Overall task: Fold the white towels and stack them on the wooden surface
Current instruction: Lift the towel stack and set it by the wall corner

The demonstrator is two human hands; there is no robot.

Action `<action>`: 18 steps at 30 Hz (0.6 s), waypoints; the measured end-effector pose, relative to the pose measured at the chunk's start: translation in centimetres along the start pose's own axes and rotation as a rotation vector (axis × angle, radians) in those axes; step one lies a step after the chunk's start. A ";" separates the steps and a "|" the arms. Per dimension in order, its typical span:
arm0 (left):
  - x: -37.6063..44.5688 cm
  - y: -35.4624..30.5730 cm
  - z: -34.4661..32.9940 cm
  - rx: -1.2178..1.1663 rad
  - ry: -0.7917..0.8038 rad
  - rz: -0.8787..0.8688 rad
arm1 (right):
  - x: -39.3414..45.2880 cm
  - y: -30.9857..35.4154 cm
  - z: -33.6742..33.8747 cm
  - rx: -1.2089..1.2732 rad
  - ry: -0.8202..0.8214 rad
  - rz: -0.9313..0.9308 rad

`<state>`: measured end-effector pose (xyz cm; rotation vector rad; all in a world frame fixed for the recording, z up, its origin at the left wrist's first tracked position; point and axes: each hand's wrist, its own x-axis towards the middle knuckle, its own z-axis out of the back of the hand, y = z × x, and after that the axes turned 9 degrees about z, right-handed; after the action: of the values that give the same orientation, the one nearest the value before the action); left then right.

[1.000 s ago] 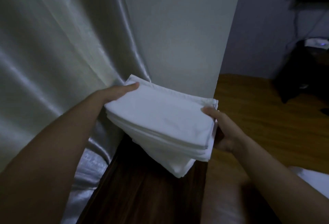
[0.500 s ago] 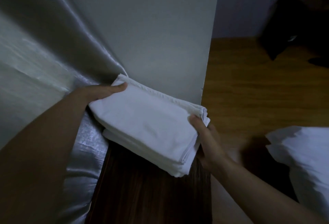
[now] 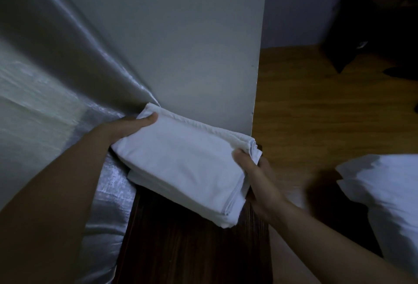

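Note:
A stack of folded white towels point(image 3: 185, 164) lies at the far end of a narrow dark wooden surface point(image 3: 192, 252), pushed against the white wall. My left hand point(image 3: 126, 127) grips the stack's far left corner, thumb on top. On the right edge my right hand point(image 3: 257, 177) holds the stack, thumb on top and fingers underneath. The stack sits slightly askew, its near corner pointing toward me.
A shiny grey curtain point(image 3: 56, 103) hangs along the left and bunches beside the wooden surface. White bedding point(image 3: 389, 198) lies at the right. Beyond it is a light wooden floor point(image 3: 316, 107) and dark furniture point(image 3: 373, 23) at the back right.
The stack has come down and back toward the wall onto the wooden surface. Both hands stayed on its edges. My view has tilted downward, bringing the white bedding into sight.

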<state>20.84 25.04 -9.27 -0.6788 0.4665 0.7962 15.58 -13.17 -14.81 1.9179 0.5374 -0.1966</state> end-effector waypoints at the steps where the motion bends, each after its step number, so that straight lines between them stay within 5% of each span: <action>1: 0.1 0.1 -0.3 0.030 -0.010 0.004 | 0.0 -0.2 0.1 -0.011 -0.020 -0.025; 6: 0.1 0.0 -2.2 0.127 -0.080 0.025 | -0.3 -0.6 1.2 -0.082 0.025 -0.133; 9: -2.5 -2.1 -2.2 0.390 -0.416 -0.129 | -0.4 0.6 1.4 -0.244 0.044 -0.079; 11: -5.4 -3.3 -3.4 0.641 -0.751 -0.343 | -0.7 2.1 1.5 -0.539 -0.058 0.237; 13: -8.5 -4.2 -6.9 0.563 -0.889 -0.579 | -1.1 4.3 0.7 -0.967 -0.137 0.698; 15: -10.8 -4.5 -11.1 0.355 -0.770 -0.529 | -0.3 6.1 -1.7 -1.119 0.053 1.023; 18: -11.9 -3.4 -16.0 0.495 -0.528 -0.225 | 2.4 7.3 -7.5 -1.187 0.507 1.091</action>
<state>14.02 6.15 -11.84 -0.0457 0.0893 0.5832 20.23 -8.02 -6.63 0.8226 -0.1628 1.0959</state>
